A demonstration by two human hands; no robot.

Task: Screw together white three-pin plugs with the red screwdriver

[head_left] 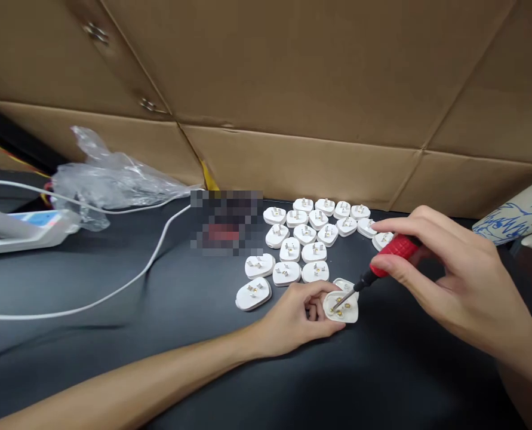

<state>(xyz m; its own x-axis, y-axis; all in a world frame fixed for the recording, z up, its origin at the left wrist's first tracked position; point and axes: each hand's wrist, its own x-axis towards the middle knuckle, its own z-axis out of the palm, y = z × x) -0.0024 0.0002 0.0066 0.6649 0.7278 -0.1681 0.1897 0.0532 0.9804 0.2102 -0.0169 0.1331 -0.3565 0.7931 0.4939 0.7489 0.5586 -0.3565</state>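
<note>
Screwdriver (398,253) sits gripped in right hand (454,275), tip inside plug shell (348,315) left hand (295,321) pinches by its edges, plugs (288,254) bunched toward cardboard (306,164), table (189,280) running wide leftward.

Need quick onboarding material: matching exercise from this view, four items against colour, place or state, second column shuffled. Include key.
Column 1
1. Screwdriver
2. Plug shell with brass-coloured parts showing
3. Three-pin plugs
4. Clear plastic bag

Column 2
A. Held in the left grip
B. Crumpled, toward the left of the view
C. Red handle, held in the right grip
D. Pins up, grouped on the black tabletop

Pairs: 1-C, 2-A, 3-D, 4-B
</note>
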